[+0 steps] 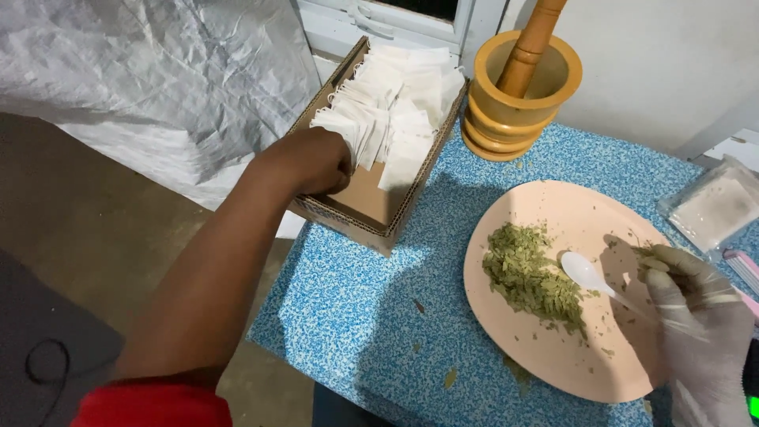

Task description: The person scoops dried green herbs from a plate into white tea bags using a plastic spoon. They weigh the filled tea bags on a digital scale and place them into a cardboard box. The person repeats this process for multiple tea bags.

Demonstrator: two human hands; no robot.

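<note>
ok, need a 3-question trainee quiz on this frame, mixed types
1. True or false: the left hand is inside the cardboard box, at the white paper bags.
2. What does the gloved right hand hold? A) white plastic spoon B) pestle C) knife
3. Fill in: the crushed green leaves lie on a ____ plate.

Key: 1 true; 2 A; 3 pink. The pestle stands in the wooden mortar.

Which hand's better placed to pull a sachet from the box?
Left. The left hand is already in the box, touching the white sachets. The gloved right hand is busy holding the spoon over the plate.
</note>
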